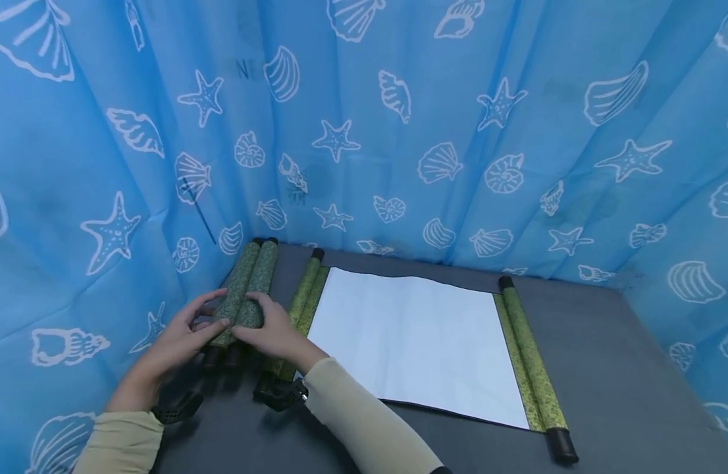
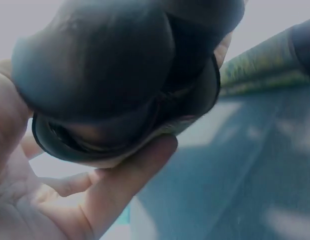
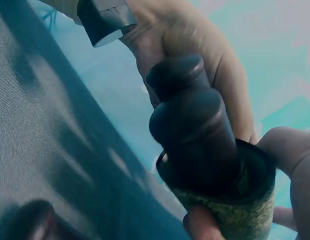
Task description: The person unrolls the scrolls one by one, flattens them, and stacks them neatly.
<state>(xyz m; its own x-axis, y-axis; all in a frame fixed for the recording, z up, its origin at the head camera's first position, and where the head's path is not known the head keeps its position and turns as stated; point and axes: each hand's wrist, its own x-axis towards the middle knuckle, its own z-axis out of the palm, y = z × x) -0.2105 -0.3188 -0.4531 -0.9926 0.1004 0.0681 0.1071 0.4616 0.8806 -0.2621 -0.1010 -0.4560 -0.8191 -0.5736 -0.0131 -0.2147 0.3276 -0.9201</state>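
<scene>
- An unrolled scroll (image 1: 417, 342), white sheet with green speckled ends, lies flat on the grey desk (image 1: 624, 355).
- A blue curtain (image 1: 399, 118) printed with shells and starfish hangs behind.

place: curtained recording booth | evidence: blue seashell-print curtain (image 1: 399, 131) (all sides), grey table (image 1: 607, 368)

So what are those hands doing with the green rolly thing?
A person holds a rolled-up green scroll with both hands at the left side of a grey table. The left hand grips it from the left and the right hand wraps over it from the right, near its dark end knobs. Beside it a second scroll lies opened flat, showing blank white paper between two green rollers. A blue curtain with shells and starfish hangs behind.
</scene>
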